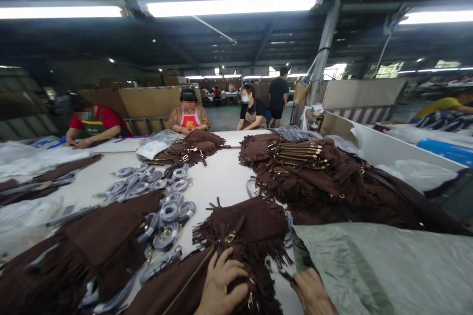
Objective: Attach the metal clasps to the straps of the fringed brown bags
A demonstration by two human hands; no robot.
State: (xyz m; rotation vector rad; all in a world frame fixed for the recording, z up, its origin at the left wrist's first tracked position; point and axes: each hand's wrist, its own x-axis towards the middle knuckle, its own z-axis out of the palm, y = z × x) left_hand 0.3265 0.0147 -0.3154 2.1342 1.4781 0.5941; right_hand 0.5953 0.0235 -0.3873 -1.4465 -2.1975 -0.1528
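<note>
My left hand (pixel 223 283) lies on a dark brown fringed bag (pixel 251 221), its fingers spread over the cloth near a gold zipper (pixel 192 280). A gold clasp (pixel 231 237) shows on the bag just beyond my fingertips. To the right, my right hand (pixel 314 291) is closed around a dark brown strap (pixel 287 275), at the near edge of a grey-green plastic sheet. Part of that strap is hidden by my fingers. Some gold hardware (pixel 250 300) hangs between the two hands.
Coiled straps in grey wrapping (pixel 170 211) lie left of the bag. More brown bags (pixel 99 236) are at the left, and a large pile (pixel 314 177) stands at the right. The plastic sheet (pixel 384 266) covers the near right. Several co-workers sit across the white table (pixel 210 177).
</note>
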